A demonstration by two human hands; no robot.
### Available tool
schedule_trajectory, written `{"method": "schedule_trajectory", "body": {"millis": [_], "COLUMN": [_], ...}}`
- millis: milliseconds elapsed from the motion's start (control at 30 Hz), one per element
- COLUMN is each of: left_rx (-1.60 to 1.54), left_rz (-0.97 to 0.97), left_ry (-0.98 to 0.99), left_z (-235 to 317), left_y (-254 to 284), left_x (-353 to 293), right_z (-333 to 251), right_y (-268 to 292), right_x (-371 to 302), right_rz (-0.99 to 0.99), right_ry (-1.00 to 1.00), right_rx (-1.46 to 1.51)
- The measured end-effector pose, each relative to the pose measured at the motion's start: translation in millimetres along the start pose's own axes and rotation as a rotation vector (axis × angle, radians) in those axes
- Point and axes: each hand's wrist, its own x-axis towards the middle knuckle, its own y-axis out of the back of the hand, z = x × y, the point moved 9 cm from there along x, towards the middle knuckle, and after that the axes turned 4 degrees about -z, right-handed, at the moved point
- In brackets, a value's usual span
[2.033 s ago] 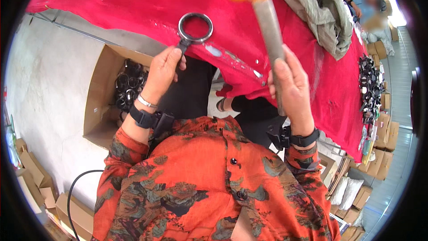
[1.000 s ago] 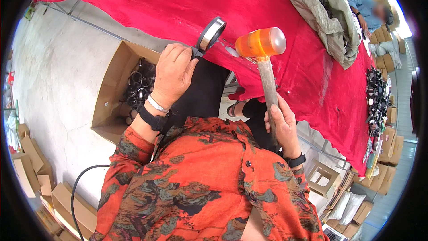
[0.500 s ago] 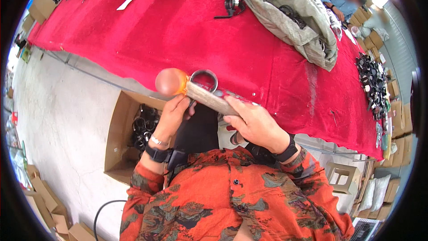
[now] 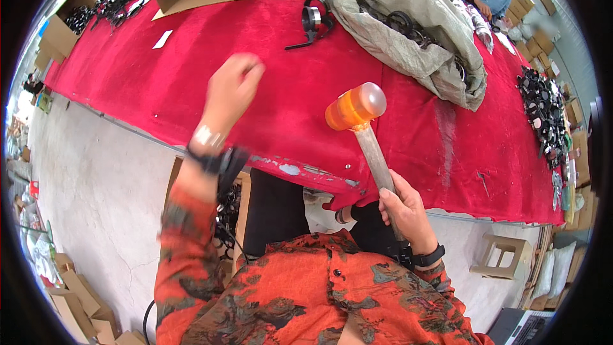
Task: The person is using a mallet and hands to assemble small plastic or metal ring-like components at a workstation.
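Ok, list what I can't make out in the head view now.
In the head view:
- Left hand: blurred; whether its curled fingers hold anything small can't be told.
- Mallet handle: the gripped part is covered by the right hand.
- Lower carton: partly hidden behind the left sleeve.
- Carton on the table: cut off by the upper edge.

My bare left hand is held out ahead, blurred, fingers curled in, how tightly I cannot tell; behind it come my left wrist and left arm in an orange-red, dark-patterned cloth sleeve. My bare right hand, closer to my body, is closed firmly, thumb uppermost, right wrist just behind it
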Motion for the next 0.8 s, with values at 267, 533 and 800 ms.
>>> {"method": "schedule_trajectory", "body": {"millis": [267,533,800], "left_rx": [0.503,-0.662,-0.766], "left_rz": [-0.340,-0.542,-0.317], "left_ry": [0.052,0.505,0.624], "left_z": [-47,-8,-18], "left_y": [-157,-32,82], "left_x": [97,-45,-170], "right_z": [10,14,14], "right_y": [5,0,-19], "right_x": [-11,-8,-17], "right_rz": [0.010,-0.006,0.031], "right_ry": [-0.008,0.016,0.045], "right_rx": [-0.118,-0.172,-0.303]}}
